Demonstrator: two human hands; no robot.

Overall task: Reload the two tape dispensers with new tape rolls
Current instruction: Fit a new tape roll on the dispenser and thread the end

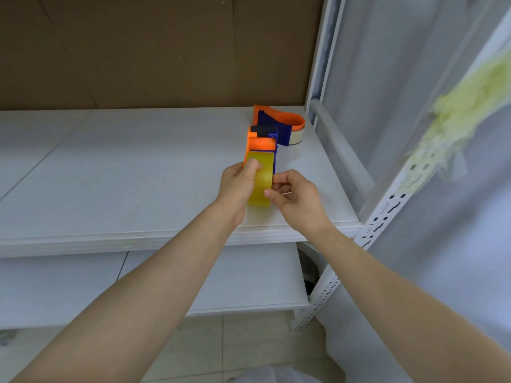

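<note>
An orange and blue tape dispenser is held over the white shelf, with a yellow tape roll seated in it. My left hand grips the dispenser and roll from the left, thumb on the yellow tape. My right hand pinches the roll's right edge with fingertips. A second orange and blue dispenser lies on the shelf just behind, with a pale tape roll in it.
A brown cardboard panel backs the shelf. A white perforated metal upright stands at the right, with yellowish residue on the plastic sheet beyond it. A lower shelf lies beneath.
</note>
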